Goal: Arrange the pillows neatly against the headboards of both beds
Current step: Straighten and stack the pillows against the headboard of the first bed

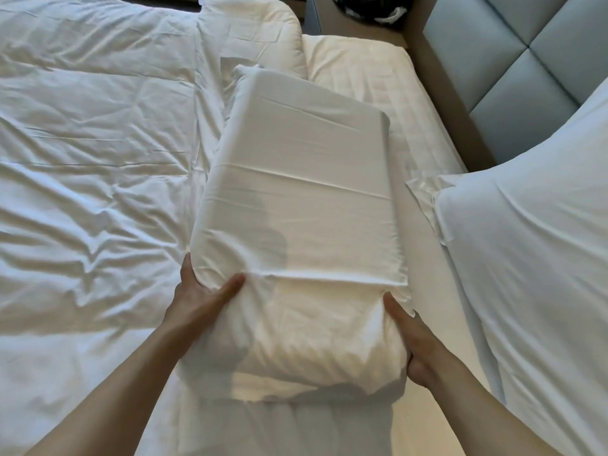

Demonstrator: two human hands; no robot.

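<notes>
A firm rectangular white pillow (302, 205) in a smooth case is held lengthwise over the bed, its far end pointing away from me. My left hand (200, 291) grips its near left corner, thumb on top. My right hand (411, 337) clasps the near right corner from the side. A second soft white pillow (533, 258) lies at the right, leaning toward the grey padded headboard (526, 60). A third pillow (256, 31) lies at the far end of the bed, partly hidden behind the held one.
A rumpled white duvet (92, 159) covers the left of the bed. The bare mattress sheet (358, 70) shows along the headboard side. A brown wooden bed frame (450, 103) runs below the headboard. Dark objects (368, 11) sit on a surface at the top.
</notes>
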